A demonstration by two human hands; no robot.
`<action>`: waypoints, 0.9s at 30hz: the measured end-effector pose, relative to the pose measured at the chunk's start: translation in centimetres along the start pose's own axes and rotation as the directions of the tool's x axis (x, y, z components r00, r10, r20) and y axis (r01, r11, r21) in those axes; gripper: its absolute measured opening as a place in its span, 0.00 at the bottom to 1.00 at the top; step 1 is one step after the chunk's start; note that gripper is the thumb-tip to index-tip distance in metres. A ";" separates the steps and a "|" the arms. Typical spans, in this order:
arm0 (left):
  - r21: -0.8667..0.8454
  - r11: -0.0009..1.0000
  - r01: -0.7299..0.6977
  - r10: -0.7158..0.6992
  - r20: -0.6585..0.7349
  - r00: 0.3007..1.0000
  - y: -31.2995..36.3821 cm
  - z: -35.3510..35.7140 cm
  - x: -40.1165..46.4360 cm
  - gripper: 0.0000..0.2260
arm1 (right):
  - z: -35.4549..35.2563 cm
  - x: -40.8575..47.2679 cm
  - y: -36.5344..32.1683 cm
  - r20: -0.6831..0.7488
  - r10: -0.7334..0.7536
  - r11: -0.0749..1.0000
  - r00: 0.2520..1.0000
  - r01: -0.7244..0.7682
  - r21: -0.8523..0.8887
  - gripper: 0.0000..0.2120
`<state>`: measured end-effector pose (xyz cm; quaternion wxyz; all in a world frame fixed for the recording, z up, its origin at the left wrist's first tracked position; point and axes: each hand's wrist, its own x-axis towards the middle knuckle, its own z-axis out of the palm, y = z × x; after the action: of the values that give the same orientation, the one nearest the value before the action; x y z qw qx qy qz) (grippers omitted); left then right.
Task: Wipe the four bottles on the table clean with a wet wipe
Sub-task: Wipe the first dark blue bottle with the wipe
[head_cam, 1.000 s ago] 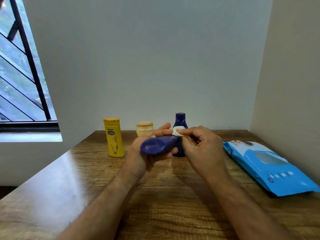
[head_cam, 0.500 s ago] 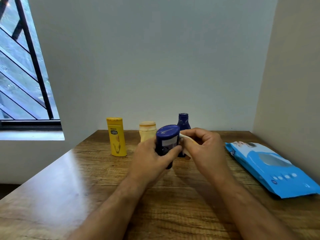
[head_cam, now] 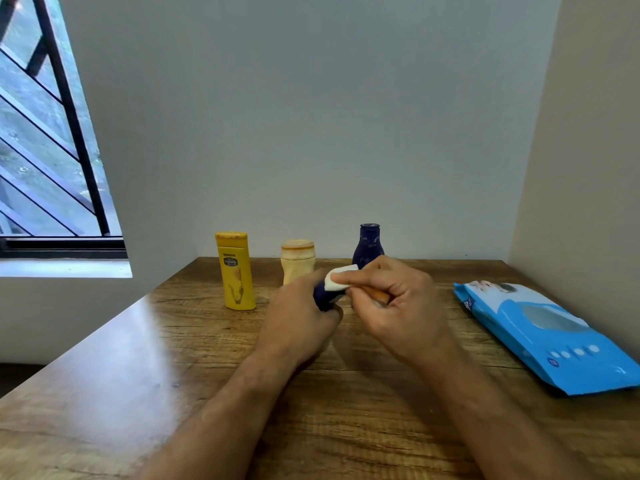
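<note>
My left hand [head_cam: 298, 317] grips a dark blue bottle [head_cam: 323, 297] above the wooden table [head_cam: 173, 358]; most of the bottle is hidden behind my fingers. My right hand [head_cam: 391, 306] pinches a white wet wipe [head_cam: 337, 280] against the bottle's upper end. At the back stand three more bottles: a yellow one [head_cam: 236, 271] on the left, a cream one [head_cam: 298, 259] in the middle, and a dark blue one [head_cam: 367, 244] partly hidden behind my right hand.
A blue pack of wet wipes [head_cam: 547, 336] lies flat at the right edge of the table, close to the side wall. A barred window [head_cam: 45, 133] is at the left. The back wall stands right behind the bottles.
The held blue bottle has turned in my left hand from upright with its cap towards me to tilted and mostly hidden. My right hand has brought the wipe onto its upper end.
</note>
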<state>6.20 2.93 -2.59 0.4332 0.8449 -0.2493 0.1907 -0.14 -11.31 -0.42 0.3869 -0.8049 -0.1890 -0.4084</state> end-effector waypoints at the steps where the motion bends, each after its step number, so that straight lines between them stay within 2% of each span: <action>1: 0.025 1.000 -0.008 0.007 0.007 1.000 0.1 0.0 0.0 0.20 | 0.1 0.0 0.0 -0.002 -0.014 0.999 1.000 0.014 -0.030 0.12; 4: 0.051 0.998 -0.029 0.030 -0.012 0.999 0.3 0.2 0.1 0.20 | 0.1 0.2 0.2 -0.083 0.051 0.997 0.995 -0.055 -0.046 0.12; 7: 0.024 0.999 -0.038 0.039 -0.028 0.999 0.2 0.3 0.2 0.20 | -0.4 0.3 0.6 -0.086 0.155 0.986 0.984 -0.148 0.079 0.13; 10: -0.044 0.999 -0.013 0.010 -0.056 0.998 -0.3 0.3 0.2 0.21 | -0.3 0.1 0.1 0.006 0.116 0.985 0.993 -0.115 0.127 0.13; 13: -0.046 0.999 -0.024 0.022 -0.047 0.999 -0.4 0.3 0.1 0.23 | -0.3 0.2 0.1 0.015 0.055 0.987 0.998 -0.056 0.152 0.12; 15: -0.032 0.999 -0.036 0.035 -0.043 0.998 -0.4 0.3 0.2 0.22 | -0.3 0.2 0.4 -0.010 0.068 0.986 0.998 -0.066 0.156 0.12; 19: -0.070 0.997 -0.025 0.021 -0.060 0.998 -0.4 0.5 0.3 0.22 | -0.4 0.2 0.8 -0.031 0.181 0.972 0.983 -0.174 0.158 0.13; 24: -0.090 0.995 -0.052 0.046 -0.060 0.997 -0.6 0.6 0.3 0.20 | -0.4 0.0 0.0 0.052 0.055 0.988 0.997 -0.062 0.142 0.11; 27: -0.049 0.997 -0.067 0.062 -0.091 0.994 -0.7 0.4 0.4 0.22 | -0.1 0.2 0.3 -0.011 0.136 0.976 0.991 -0.132 0.173 0.11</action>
<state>6.96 2.79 -3.05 0.4594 0.8155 -0.2615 0.2357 0.07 -11.61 -0.36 0.4839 -0.7746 -0.1643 -0.3725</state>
